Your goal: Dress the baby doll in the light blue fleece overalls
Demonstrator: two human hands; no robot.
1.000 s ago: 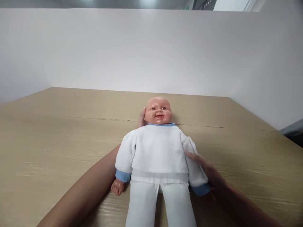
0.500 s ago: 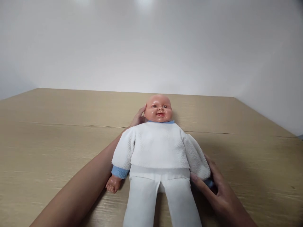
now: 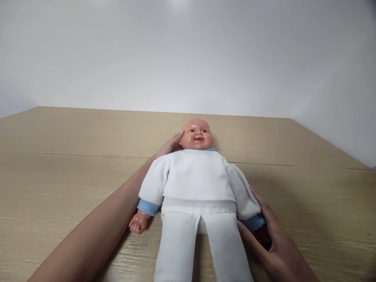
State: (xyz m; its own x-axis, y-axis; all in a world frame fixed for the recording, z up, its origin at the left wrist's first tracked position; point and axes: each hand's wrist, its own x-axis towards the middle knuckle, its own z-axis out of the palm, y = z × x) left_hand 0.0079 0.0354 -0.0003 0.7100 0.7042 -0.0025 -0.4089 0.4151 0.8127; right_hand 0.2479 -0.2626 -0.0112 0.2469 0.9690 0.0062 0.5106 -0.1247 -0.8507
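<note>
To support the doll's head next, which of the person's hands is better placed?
Probably the left hand: it is beside the head, while the right hand is farther away, by one blue cuff.

A pale wall [image 3: 117, 55] with soft glows up top stands behind a wood-grained table [image 3: 58, 188].

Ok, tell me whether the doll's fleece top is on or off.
On: the baby doll wears the white fleece top, blue collar at its neck.
</note>
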